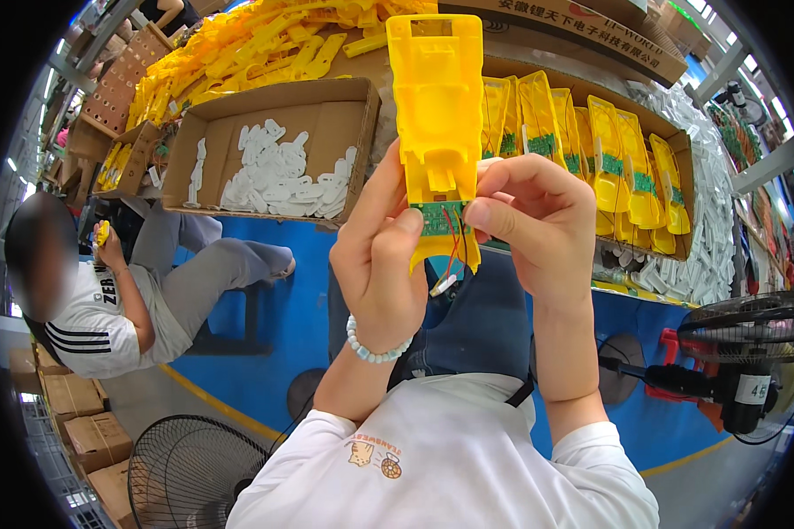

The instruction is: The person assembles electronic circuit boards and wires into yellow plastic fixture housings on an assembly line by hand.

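In front of me I hold up a yellow plastic housing (438, 97), its hollow inner side facing me. A green circuit board (436, 219) sits across its lower part, with red and dark wires hanging down to a small white connector (445, 285). My left hand (381, 256) grips the housing's left edge, thumb on the board's left end. My right hand (538, 212) is closed at the right edge, thumb and fingers pinching beside the board's right end. Whether a small part sits in that pinch is hidden.
A cardboard box (185, 176) of white plastic pieces (278, 172) stands behind left; another box (679, 141) holds several yellow housings with boards (613, 159). Yellow parts (238, 53) are heaped at the back. A co-worker (123, 300) sits left. Fans (194, 472) stand at both sides.
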### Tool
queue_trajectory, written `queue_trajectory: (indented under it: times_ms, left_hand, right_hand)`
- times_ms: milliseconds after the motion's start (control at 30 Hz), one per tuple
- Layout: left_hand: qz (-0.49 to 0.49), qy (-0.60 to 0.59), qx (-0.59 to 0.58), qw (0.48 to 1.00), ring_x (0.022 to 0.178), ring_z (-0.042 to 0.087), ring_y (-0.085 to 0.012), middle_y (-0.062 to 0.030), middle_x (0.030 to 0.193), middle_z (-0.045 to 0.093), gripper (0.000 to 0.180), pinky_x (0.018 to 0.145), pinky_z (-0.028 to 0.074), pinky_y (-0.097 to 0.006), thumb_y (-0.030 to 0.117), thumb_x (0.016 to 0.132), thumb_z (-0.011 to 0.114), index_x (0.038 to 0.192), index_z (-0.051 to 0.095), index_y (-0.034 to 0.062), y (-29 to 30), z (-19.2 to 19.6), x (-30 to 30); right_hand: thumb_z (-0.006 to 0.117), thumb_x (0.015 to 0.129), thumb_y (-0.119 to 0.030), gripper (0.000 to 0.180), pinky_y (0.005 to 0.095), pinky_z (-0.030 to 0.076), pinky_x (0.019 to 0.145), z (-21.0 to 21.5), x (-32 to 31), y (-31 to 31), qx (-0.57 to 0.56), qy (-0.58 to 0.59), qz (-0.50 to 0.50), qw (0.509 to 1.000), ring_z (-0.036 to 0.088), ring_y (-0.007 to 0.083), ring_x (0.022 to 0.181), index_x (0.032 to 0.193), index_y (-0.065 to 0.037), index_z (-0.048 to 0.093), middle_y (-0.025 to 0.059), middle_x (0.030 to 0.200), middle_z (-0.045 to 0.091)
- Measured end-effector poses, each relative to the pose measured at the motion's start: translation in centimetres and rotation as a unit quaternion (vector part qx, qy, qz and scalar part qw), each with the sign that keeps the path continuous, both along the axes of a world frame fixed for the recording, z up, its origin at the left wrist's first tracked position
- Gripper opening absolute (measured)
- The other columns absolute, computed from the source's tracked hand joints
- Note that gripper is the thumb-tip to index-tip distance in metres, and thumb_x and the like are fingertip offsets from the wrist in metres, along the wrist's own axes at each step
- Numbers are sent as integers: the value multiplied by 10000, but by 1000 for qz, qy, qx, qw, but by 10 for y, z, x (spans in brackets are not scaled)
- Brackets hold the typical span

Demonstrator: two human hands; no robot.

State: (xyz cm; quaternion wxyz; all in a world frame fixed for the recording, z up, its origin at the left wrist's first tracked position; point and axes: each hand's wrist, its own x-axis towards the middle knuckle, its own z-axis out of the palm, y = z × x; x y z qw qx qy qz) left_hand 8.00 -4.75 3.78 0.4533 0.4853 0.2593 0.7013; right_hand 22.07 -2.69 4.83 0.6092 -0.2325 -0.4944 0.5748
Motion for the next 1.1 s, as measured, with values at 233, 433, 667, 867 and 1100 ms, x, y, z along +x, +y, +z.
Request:
queue_trajectory:
  times_ms: [233, 433, 667, 867, 1100]
  left_hand:
    - [-29, -65, -45, 996, 1135, 592, -229, -194, 1293, 560, 522, 951, 474, -325, 32, 872, 380, 1367, 409, -130, 2, -6, 1]
    - [-87, -116, -42, 989, 971, 637, -286, -248, 1303, 524, 529, 837, 523, -374, 138, 886, 370, 1359, 391, -96, 20, 6, -14]
    - [-189, -210, -59, 957, 977, 620, -292, -279, 1339, 479, 476, 793, 544, -416, 355, 1015, 370, 1393, 392, 67, 27, 5, -29]
    - [-10, -78, -39, 996, 928, 644, -239, -237, 1196, 579, 457, 820, 543, -390, 235, 1017, 425, 1421, 306, 57, 20, 5, -36]
    - [-61, -10, -94, 994, 901, 621, -151, -143, 1137, 614, 431, 779, 534, -288, 188, 1020, 422, 1410, 366, 11, 0, -8, -36]
  right_hand:
    - [753, 788, 15, 225, 239, 546, 677, -12, 3, 3, -34, -21, 21, 999, 642, 111, 787, 984, 51, 650, 100, 936, 673]
    - [815, 727, -100, 542, 202, 481, 633, -15, 13, 8, 6, -172, 2, 985, 549, 73, 813, 1219, -38, 597, 36, 1110, 637]
    - [723, 822, -83, 209, 202, 439, 543, -39, -9, -11, -53, -259, 103, 959, 558, 64, 619, 1016, -17, 684, 15, 807, 670]
    - [687, 804, 55, 138, 267, 532, 707, -32, -1, -8, 192, -305, -195, 912, 664, 203, 789, 935, 57, 646, 138, 964, 664]
    - [690, 743, 94, 209, 300, 515, 679, 10, -12, 7, 380, -330, -403, 764, 629, 256, 784, 940, 27, 669, 144, 972, 630]
